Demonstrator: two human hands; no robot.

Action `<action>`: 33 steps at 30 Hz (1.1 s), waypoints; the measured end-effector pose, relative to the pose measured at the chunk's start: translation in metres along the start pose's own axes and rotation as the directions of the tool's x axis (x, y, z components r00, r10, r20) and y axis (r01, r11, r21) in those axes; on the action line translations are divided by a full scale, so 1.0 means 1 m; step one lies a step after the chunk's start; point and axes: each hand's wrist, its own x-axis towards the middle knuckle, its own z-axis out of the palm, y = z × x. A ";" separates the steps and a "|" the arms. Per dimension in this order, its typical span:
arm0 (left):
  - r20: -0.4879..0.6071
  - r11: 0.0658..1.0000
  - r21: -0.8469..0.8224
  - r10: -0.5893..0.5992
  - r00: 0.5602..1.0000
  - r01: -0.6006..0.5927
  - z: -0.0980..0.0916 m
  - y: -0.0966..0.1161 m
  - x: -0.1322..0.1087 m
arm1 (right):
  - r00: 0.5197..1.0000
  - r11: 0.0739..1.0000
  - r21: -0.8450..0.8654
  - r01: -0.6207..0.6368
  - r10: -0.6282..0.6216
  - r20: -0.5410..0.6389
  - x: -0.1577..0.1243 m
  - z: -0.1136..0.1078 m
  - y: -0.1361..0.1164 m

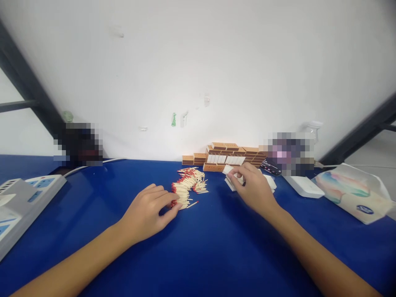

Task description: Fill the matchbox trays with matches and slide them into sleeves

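Note:
A loose pile of red-tipped matches [182,189] lies on the blue table [198,247]. My left hand [151,208] is at the pile's near left edge, thumb and index finger closing around some match heads. White paper matchbox trays [270,182] are heaped to the right of the matches. With thumb and fingers, my right hand [255,187] pinches a white matchbox tray [228,169] above another white piece. Behind both hands, brown matchboxes [216,167] are stacked against the wall, and several white trays stand in a row among them.
A power strip [34,202] sits at the left edge, its cable running toward the wall. On the right are a dark phone [272,167], a white flat box [305,187] and a tissue pack [355,192]. The white wall [198,62] closes off the back.

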 end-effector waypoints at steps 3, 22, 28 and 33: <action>0.018 0.997 -0.072 -0.026 0.999 0.027 0.002 0.007 -0.006 | 0.981 0.961 0.274 0.035 -0.086 0.175 -0.008 -0.014 -0.036; 0.277 0.975 -0.209 -0.021 0.961 0.081 0.004 0.022 -0.013 | 0.915 0.896 0.444 -0.015 -0.167 0.367 -0.029 -0.001 -0.071; 0.299 0.965 -0.251 0.009 0.954 0.069 0.006 0.021 -0.016 | 0.913 0.912 0.402 -0.078 -0.096 0.395 -0.019 0.015 -0.052; 0.288 0.973 -0.227 0.026 0.957 0.041 0.005 0.021 -0.014 | 0.890 0.896 0.444 -0.010 -0.194 0.413 -0.013 0.019 -0.067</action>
